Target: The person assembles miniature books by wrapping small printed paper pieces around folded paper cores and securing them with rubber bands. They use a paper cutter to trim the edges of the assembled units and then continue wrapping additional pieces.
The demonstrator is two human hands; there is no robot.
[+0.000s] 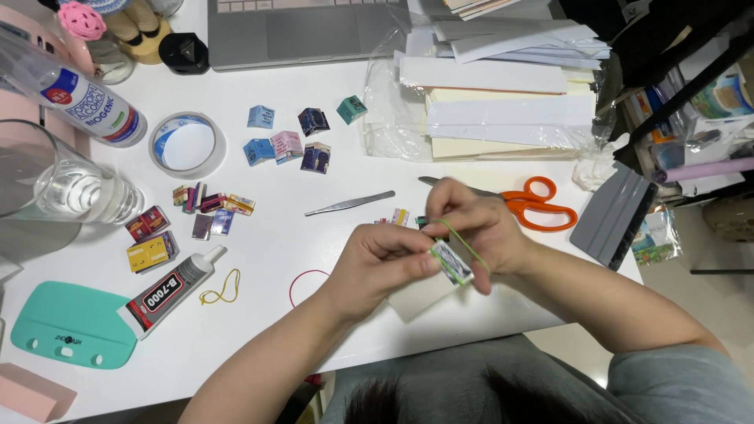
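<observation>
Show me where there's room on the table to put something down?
Bare white table lies between the tweezers, the glue tube and the red rubber band. Another patch sits between the tape roll and the laptop. It's crowded around the tiny books and paper stack.

Both forearms are bare from the wrists up to where they leave the view. The left hand (pixel 377 263) and the right hand (pixel 479 228) wear no gloves, and no rings, watch or bracelets show on them. The fingernails look short and plain. On the right arm a grey short sleeve (pixel 683 385) of soft fabric ends above the elbow. Grey cloth (pixel 471 377) also covers the lap, lightly creased, with dark hair (pixel 377 400) showing at the bottom edge.
</observation>
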